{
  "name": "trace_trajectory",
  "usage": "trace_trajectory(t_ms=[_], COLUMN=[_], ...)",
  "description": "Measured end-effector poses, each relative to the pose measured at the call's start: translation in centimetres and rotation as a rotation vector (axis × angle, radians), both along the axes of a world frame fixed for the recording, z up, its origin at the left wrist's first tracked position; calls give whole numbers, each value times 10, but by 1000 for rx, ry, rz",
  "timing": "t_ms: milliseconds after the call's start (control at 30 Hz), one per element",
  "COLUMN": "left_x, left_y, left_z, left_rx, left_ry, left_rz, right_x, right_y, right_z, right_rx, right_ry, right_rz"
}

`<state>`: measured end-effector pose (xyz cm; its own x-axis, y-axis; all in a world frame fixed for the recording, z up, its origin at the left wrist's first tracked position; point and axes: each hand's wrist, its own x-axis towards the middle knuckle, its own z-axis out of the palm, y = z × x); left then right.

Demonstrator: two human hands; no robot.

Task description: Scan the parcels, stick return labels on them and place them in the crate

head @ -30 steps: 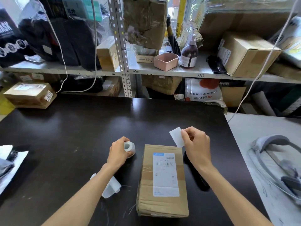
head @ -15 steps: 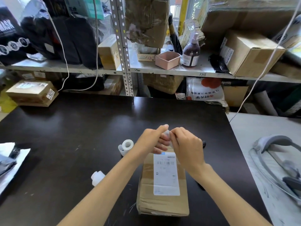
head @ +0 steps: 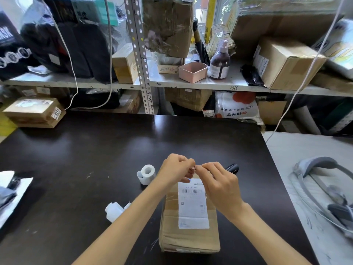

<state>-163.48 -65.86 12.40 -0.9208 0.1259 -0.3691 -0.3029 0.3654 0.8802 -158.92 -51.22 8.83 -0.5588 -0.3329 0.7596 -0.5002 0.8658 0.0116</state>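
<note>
Centre-left of frame: a white roll of label tape [head: 147,174] stands on the dark brown table [head: 76,159]. Just right of it, the left hand [head: 175,169] has its fingers curled, tips meeting those of the right hand [head: 217,180]. Both pinch a small pale item, probably the return label [head: 194,167], though it is largely hidden. Below them, in the lower centre, lies the oblong brown cardboard parcel [head: 191,236], creased and taped, its white barcoded shipping label [head: 193,205] facing up. A black handheld scanner [head: 232,167] lies just right of the parcel.
</note>
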Motion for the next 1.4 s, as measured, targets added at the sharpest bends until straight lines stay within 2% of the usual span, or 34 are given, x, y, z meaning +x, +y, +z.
trace_trajectory(t_ms=[100,167,233,333,367,433,533,667,767,1000,1200,1300,1400], left_x=[-2,-1,-2,0,1,2,4,14,27,62,69,69,71], left_y=[-3,-6,-11,-15,-15,-15,-15,-16,-20,-26,-17,-16,-21], left_z=[0,0,-1,-4,-5,-10,-16,-20,-25,-50,-51,-53,-62], left_rx=[42,76,163,250,246,207,19,-346,-453,-565,-686,-741,-800], left_ry=[24,77,77,26,26,47,144,377,480,338,333,334,360], left_rz=[-31,-31,-32,-92,-98,-94,-91,-121,-143,-181,-206,-176,-45], right_x=[1,3,8,6,4,3,5,10,21,47,52,53,54], right_y=[2,2,0,0,0,0,0,-1,-6,-15,-24,-20,-9], right_z=[-1,2,7,11,12,13,14,13,6,-21,-21,-20,-28], right_rx=[-36,-195,-555,-1210,-1371,-1492,-1460,-1287,-1185,-1008,-714,-566,-594], right_ry=[-53,-222,-469,-813,-871,-879,-837,-812,-829,-1022,-964,-919,-1002], right_rz=[9,-28,-65,-77,-53,-26,-44,-96,-175,-286,-342,-476,-592])
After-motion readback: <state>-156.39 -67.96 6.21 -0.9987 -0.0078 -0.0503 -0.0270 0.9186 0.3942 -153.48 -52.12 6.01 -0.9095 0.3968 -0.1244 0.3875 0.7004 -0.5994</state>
